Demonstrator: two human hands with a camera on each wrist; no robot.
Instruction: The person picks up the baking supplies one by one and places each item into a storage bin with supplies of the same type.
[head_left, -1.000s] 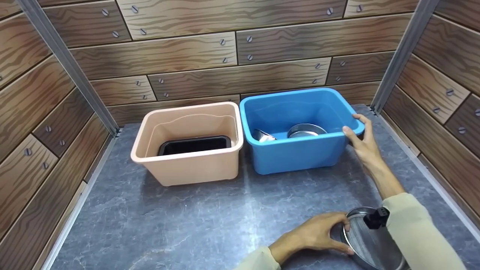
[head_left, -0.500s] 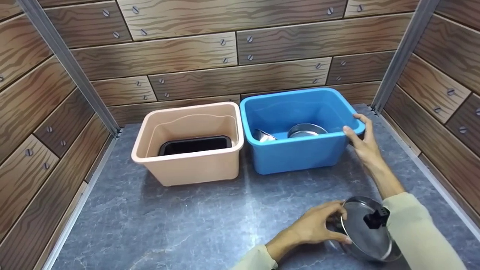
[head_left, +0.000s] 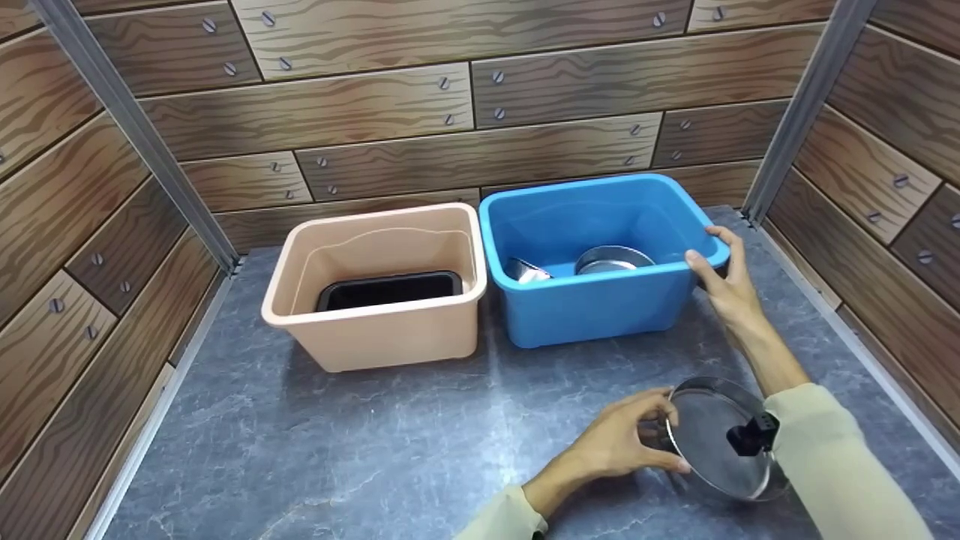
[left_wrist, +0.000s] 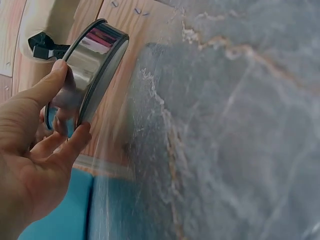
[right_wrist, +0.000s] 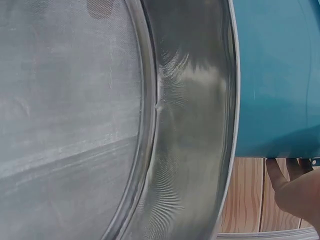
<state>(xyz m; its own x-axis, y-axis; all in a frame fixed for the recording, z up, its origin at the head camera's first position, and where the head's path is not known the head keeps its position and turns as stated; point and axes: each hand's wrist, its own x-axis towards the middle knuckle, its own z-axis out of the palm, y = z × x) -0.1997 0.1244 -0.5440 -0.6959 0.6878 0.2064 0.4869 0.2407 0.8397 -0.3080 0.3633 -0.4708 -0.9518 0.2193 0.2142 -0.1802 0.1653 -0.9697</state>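
Note:
My left hand pinches the side wall of a round metal sieve, thumb on one edge and fingers on the other. The sieve is tilted above the table, its right side partly behind the right sleeve. In the left wrist view its shiny wall shows between thumb and fingers; in the right wrist view its fine mesh fills the left side. My right hand grips the right front corner of a blue bin, thumb over the rim. Inside lie another round metal piece and a shiny metal piece, both partly hidden.
Left of the blue bin, close beside it, stands a beige bin with a black tray-like thing inside. Both bins stand on a grey marbled table. Wood-patterned walls enclose the back and sides.
My left hand has moved the sieve forward and slightly left, with the sieve tilting and turning more into view. The right hand stays on the blue bin's corner.

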